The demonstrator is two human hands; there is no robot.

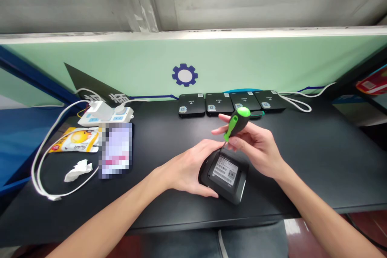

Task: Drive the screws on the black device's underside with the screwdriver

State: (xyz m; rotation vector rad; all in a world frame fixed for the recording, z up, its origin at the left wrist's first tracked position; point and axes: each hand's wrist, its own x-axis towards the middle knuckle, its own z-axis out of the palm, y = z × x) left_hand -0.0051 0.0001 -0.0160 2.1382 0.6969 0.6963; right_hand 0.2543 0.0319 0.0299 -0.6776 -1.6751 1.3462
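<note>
A black box-shaped device with a white printed label on its upper face rests on the dark table. My left hand is closed around its left side, thumb at the near edge and fingers at the far edge. In my right hand is a green and black screwdriver, tilted, its handle pinched between the fingers. The thin shaft points down at the far corner of the device, close to my left fingertips. Whether the tip sits in a screw cannot be made out.
Several similar black devices lie in a row along the green partition. A small teal-rimmed object is in front of them. At left are a white power strip, a yellow snack packet, a blurred-out phone, crumpled tissue and a looped white cable.
</note>
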